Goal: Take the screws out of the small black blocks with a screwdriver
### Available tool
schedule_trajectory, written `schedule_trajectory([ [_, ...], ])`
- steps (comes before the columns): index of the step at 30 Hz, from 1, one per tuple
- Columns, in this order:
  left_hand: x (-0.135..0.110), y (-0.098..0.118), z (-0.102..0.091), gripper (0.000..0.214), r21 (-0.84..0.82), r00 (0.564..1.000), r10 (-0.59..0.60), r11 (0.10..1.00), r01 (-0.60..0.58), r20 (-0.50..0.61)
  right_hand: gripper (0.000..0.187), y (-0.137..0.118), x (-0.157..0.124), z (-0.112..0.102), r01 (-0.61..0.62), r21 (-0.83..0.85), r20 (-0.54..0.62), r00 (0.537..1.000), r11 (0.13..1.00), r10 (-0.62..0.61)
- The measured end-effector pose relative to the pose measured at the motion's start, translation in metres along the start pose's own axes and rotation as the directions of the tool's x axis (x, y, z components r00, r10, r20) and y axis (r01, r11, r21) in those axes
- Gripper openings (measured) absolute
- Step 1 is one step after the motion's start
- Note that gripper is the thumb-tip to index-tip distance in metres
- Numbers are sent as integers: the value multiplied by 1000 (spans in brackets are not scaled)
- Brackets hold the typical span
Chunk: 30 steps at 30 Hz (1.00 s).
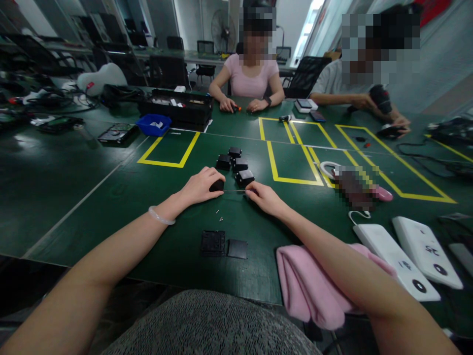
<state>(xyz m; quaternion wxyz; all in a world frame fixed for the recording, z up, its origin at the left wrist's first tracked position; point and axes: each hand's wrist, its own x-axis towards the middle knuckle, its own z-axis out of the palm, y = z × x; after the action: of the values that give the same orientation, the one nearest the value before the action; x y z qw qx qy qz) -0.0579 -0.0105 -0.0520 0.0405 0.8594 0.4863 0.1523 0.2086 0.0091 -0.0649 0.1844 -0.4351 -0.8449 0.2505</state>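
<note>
My left hand (202, 186) is closed around a small black box (217, 186) on the green table. In the fingers of my right hand (264, 197) is a thin metal rod (234, 191), like a screwdriver shaft, pointing left at the black box; any handle is hidden in the hand. Just beyond both hands sit several similar black boxes (240, 164), and the nearest one (244, 178) has a greyish top. A few tiny screws (220, 219) lie closer to me. Nearer still are an open black case shell (213, 243) and a flat black cover (237, 248).
A pink cloth (310, 286) and two white power banks (397, 261) lie right. Yellow tape (295, 181) marks the table (111, 207). A blue tray (153, 125) and black bin (175, 111) stand at far left. Two people (253, 74) sit opposite, one holding a dark tool.
</note>
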Motion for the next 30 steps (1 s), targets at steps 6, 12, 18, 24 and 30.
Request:
schedule_trajectory([
  [6, 0, -1, 0, 33, 9, 1000, 5, 1000, -5, 6, 12, 1, 0, 0, 38, 9, -11, 999, 999, -38],
  [12, -1, -1, 0, 33, 3, 1000, 6, 1000, -6, 2, 11, -1, -2, -1, 20, 15, -2, 1000, 1000, -20],
  [18, 0, -2, 1, 33, 7, 1000, 13, 1000, -13, -3, 16, 1, 1, 0, 24, 11, -6, 1000, 1000, -24],
  [24, -1, -1, -1, 33, 7, 1000, 1, 1000, -1, 13, 11, 2, 0, 0, 44, 24, -18, 999, 999, -44],
  [30, -1, -1, 0, 32, 12, 1000, 5, 1000, -5, -4, 13, 3, 2, 3, 15, 11, -26, 1000, 1000, -14],
])
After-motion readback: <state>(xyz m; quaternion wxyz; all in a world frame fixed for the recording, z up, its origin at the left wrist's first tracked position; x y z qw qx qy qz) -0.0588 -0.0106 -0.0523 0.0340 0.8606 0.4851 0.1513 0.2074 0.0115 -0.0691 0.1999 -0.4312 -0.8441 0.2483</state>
